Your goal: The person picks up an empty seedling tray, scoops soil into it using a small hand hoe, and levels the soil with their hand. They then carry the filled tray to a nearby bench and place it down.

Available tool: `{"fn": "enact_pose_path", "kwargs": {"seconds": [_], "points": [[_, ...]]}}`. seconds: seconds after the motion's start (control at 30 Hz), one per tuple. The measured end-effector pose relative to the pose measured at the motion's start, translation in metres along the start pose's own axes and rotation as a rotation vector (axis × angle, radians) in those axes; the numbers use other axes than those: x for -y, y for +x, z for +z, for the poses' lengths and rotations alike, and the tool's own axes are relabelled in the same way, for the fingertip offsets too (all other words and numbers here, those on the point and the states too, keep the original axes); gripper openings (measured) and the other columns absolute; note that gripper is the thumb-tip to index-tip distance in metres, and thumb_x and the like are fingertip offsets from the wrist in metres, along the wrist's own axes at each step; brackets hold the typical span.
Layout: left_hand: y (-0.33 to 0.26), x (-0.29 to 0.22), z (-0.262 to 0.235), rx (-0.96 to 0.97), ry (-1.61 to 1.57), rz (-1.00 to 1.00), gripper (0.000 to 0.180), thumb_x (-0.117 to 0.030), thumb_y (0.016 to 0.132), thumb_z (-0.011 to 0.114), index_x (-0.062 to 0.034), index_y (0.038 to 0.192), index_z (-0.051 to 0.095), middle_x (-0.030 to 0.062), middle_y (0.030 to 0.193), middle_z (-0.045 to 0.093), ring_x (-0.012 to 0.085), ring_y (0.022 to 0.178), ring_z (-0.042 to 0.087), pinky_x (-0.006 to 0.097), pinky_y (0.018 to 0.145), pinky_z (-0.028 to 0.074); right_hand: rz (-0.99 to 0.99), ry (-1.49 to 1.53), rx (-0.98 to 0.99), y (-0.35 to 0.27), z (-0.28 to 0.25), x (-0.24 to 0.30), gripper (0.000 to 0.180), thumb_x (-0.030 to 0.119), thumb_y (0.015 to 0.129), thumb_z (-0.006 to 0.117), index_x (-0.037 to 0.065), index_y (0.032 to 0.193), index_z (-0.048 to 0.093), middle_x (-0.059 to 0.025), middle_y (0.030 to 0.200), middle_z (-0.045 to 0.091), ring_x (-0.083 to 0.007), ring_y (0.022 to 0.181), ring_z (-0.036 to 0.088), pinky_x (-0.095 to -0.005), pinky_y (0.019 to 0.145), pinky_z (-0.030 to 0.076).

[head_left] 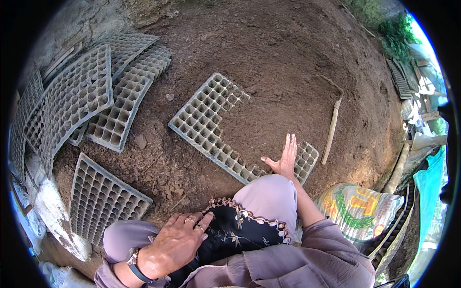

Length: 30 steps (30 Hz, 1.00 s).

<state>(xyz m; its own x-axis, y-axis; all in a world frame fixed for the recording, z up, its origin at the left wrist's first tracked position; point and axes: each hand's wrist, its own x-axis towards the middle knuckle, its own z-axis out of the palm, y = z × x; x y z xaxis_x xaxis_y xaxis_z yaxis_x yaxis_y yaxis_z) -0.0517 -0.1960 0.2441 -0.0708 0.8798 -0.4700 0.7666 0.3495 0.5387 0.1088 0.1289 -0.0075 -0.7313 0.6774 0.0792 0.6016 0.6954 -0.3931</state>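
In front of me a black seedling tray (194, 120) lies on the ground, its cells bare along the left and near edges. Dark soil (261, 115) covers its middle and far right part. Over the tray's near right part is my right hand (284, 158), fingers stretched upward and thumb apart, with nothing in it; whether it touches the soil I cannot tell. My left hand (177, 242), wearing rings and a wristwatch, rests on my lap with its fingers laid over a black embroidered cloth (230, 230).
Several seedling trays (77, 96) are heaped at the left, and another tray (103, 199) leans near my left knee. A wooden stick (331, 129) lies right of the soil-covered tray. A printed sack (357, 211) sits at the right, near a teal sheet (430, 192).
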Motion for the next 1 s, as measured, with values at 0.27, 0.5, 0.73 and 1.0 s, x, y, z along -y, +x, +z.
{"fn": "enact_pose_path", "kwargs": {"seconds": [0.27,0.5,0.73,1.0], "points": [[0.002,-0.002,0.004,0.001,0.000,0.080,0.050,-0.017,0.093,0.050,-0.0010,0.138,0.038,0.0211,0.126,0.052,0.0378,0.111,0.052,0.045,0.098,0.040,-0.128,0.203,-0.013,0.076,0.026,0.060,0.129,0.014,0.049,0.091,0.020,0.149,0.010,-0.0256,0.151,0.008,-0.0447,0.139,0.013,-0.0503,0.114,0.022],[-0.010,-0.014,0.011,0.078,-0.081,0.031,0.050,-0.020,0.095,0.044,0.0017,0.139,0.036,0.0246,0.130,0.049,0.0373,0.118,0.049,0.045,0.103,0.037,-0.328,0.255,0.092,0.158,0.060,0.089,0.119,0.005,0.051,0.088,0.031,0.146,0.019,-0.0251,0.150,0.013,-0.0453,0.138,0.016,-0.0500,0.113,0.026],[-0.008,-0.018,0.018,0.064,-0.055,0.030,0.051,-0.017,0.094,0.047,-0.0003,0.141,0.033,0.0234,0.131,0.048,0.0388,0.118,0.049,0.043,0.100,0.040,-0.591,0.227,0.226,0.240,0.083,0.129,0.090,0.011,0.062,0.083,0.026,0.138,0.036,-0.0207,0.146,0.028,-0.0418,0.136,0.025,-0.0471,0.112,0.028],[0.001,-0.006,0.019,0.110,-0.052,0.062,0.059,-0.005,0.088,0.044,-0.0013,0.145,0.027,0.0245,0.134,0.045,0.0400,0.120,0.047,0.044,0.102,0.038,-0.799,0.292,0.389,0.202,0.113,0.171,0.068,0.018,0.066,0.080,0.025,0.128,0.053,-0.0114,0.142,0.039,-0.0335,0.136,0.030,-0.0456,0.116,0.025]]}}
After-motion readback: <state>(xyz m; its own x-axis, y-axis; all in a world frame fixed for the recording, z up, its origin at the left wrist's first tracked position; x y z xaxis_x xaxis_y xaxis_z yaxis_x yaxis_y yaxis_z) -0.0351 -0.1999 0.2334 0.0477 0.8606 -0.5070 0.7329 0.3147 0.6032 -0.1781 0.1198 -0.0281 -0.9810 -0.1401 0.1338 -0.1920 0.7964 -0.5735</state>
